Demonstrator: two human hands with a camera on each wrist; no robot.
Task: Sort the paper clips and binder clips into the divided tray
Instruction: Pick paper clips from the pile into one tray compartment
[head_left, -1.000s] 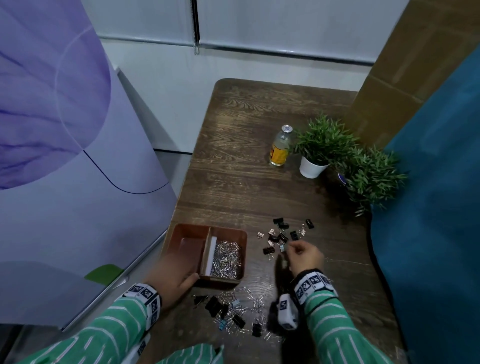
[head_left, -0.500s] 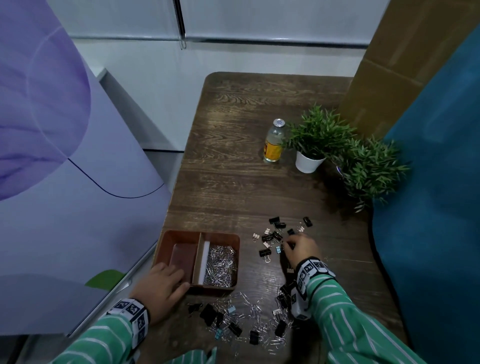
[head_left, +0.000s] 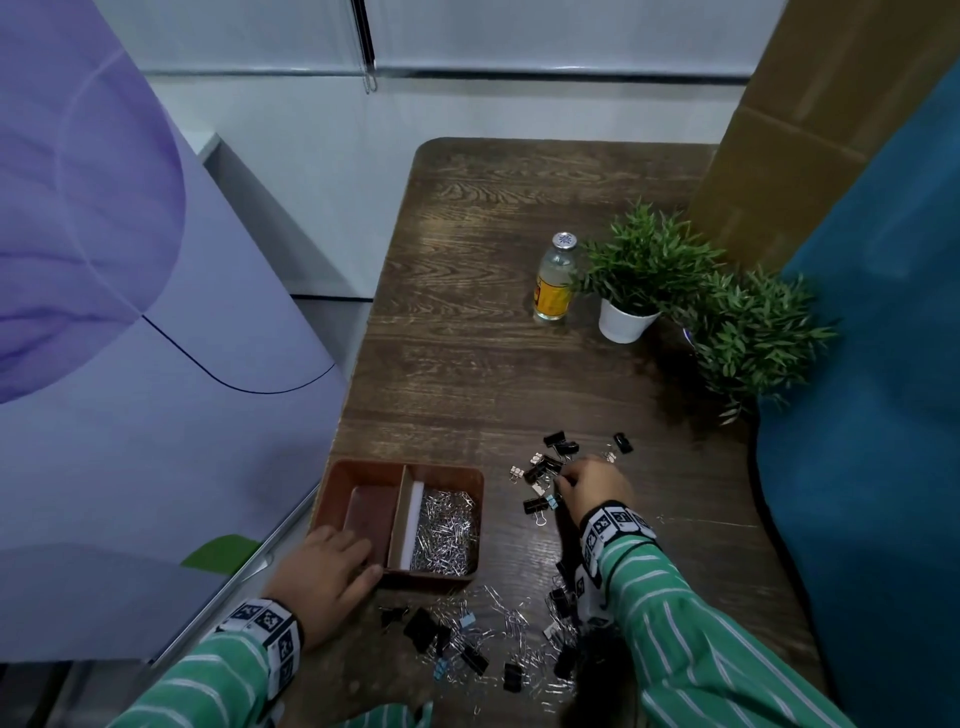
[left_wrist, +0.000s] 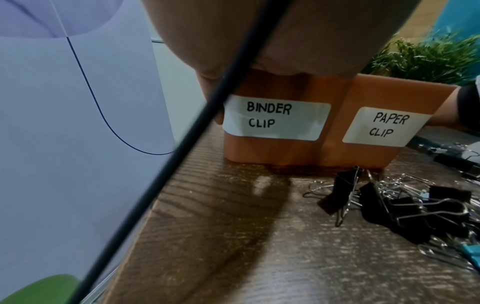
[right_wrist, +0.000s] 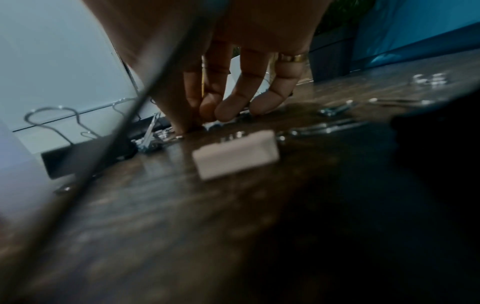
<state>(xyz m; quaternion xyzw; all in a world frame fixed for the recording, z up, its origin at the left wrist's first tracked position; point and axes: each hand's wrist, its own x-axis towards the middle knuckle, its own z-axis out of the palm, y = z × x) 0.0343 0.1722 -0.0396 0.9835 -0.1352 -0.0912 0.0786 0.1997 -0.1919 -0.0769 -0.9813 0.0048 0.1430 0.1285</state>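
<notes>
Now the brown table has a tray by its near left edge. Shiny paper clips fill its right box; the left box looks bare. The left hand rests flat on the tray's near corner, fingers loose. The right hand bunches its fingertips among the black binder clips, but I cannot tell if it has one. A clip could slip out or land in the wrong box.
</notes>
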